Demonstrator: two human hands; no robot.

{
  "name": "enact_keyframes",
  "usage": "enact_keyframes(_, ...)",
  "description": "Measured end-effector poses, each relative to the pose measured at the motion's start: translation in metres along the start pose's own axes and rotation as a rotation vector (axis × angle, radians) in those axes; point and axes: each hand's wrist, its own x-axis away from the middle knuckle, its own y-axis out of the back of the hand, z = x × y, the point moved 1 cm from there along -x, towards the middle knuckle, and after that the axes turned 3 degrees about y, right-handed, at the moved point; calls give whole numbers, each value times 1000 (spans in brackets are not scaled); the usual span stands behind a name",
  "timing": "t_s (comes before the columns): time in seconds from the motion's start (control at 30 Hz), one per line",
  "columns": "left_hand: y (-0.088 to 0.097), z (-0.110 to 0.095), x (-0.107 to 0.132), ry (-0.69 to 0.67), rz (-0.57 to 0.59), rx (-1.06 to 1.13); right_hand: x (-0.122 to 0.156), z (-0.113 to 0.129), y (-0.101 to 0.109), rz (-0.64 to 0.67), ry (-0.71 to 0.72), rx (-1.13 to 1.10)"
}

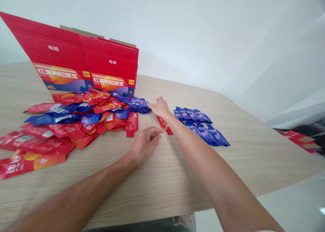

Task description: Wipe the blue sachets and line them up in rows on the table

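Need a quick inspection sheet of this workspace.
Surface: pale wood-grain table.
Job's things: jumbled pile of flat, glossy red and blue pouches; two rows of overlapping blue pouches at right; red printed cardboard box standing behind the pile.
Clutter: lone flat red pouch beside the right forearm.
Hands: bare left hand loosely curled, nothing visibly held; bare right hand at blue pouches by the pile, grip unclear.
Cables: nothing seen.
Surroundings: plain white wall.

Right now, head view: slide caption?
Right hand at overlapping flat blue pouches; left hand closer to camera; red printed cardboard packaging standing beyond.
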Motion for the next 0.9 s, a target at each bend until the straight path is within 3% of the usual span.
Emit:
enact_keyframes(0.2, 0, 0, 0, -111, 23, -94, -44, 19, -30, 130, -168, -10)
enact_keyframes(0.4, 1, -3, -2, -124, 12, -140, -51, 20, -40, 210, -208, -134)
enact_keyframes(0.53, 2, -1, -4, -68, -34, -114, -38, 18, -31, 250, -266, -239)
enact_keyframes(0.7, 5, 2, -9, 61, -91, 58, -13, 8, -14, 108, -264, -316)
enact_keyframes(0.8, 10, 3, -13, 78, -279, 186, 11, -2, -1, 12, -200, -514)
enact_keyframes(0.9, 16, -1, -17, 75, -473, 370, 46, -10, 10, 9, -114, -804)
